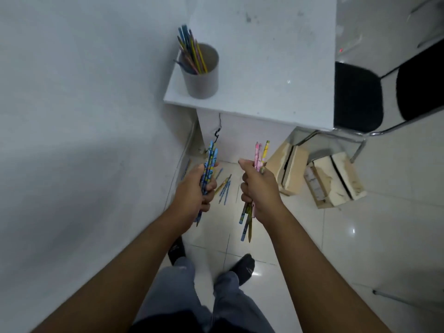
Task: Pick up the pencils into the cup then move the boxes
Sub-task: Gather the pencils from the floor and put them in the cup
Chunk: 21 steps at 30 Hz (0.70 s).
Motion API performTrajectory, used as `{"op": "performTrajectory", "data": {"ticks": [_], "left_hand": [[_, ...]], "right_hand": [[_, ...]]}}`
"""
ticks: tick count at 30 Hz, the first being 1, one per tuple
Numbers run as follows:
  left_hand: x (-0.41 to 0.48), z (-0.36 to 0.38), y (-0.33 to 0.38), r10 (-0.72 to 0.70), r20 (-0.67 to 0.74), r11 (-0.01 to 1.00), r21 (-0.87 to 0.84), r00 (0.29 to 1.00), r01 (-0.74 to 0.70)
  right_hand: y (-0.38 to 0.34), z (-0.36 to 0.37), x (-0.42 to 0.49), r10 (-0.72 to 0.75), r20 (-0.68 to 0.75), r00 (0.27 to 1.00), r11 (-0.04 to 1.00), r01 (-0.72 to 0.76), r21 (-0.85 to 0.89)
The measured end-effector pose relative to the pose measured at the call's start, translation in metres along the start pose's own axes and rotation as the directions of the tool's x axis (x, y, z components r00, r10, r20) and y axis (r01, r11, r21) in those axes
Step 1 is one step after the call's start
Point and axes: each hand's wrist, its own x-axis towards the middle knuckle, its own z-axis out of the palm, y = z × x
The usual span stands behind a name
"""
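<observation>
Two hands [192, 186] [260, 188] grip pencils [209, 164]; cup [201, 75] on table [276, 68].

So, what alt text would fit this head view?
A person's left hand grips blue pencils, the right hand pink and yellow pencils. A grey cup of pencils stands on a white table; loose pencils and two boxes lie on the floor.
</observation>
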Motion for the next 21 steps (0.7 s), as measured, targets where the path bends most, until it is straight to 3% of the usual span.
{"op": "performTrajectory", "data": {"ticks": [5, 9, 13, 18, 21], "left_hand": [[-0.046, 0.032, 0.025, 0.145, 0.024, 0.989, 0.035, 0.989, -0.145], [-0.047, 0.041, 0.047, 0.124, 0.100, 0.990, 0.059, 0.987, -0.130], [-0.031, 0.041, 0.075, 0.090, 0.070, 0.979, 0.176, 0.993, -0.101], [-0.002, 0.025, 0.116, 0.120, 0.061, 0.965, 0.226, 0.991, -0.131], [0.016, 0.005, 0.137, 0.149, 0.142, 0.923, 0.335, 0.979, -0.189]], "right_hand": [[-0.048, 0.012, -0.044, -0.061, 0.076, 0.995, 0.996, 0.066, -0.059], [-0.082, 0.026, -0.055, -0.093, 0.143, 0.985, 0.985, 0.112, -0.134], [-0.109, 0.048, -0.044, -0.127, 0.269, 0.955, 0.959, 0.187, -0.213], [-0.129, 0.087, -0.011, -0.134, 0.230, 0.964, 0.962, 0.182, -0.204], [-0.143, 0.114, 0.011, -0.172, 0.146, 0.974, 0.973, 0.191, -0.129]]}}
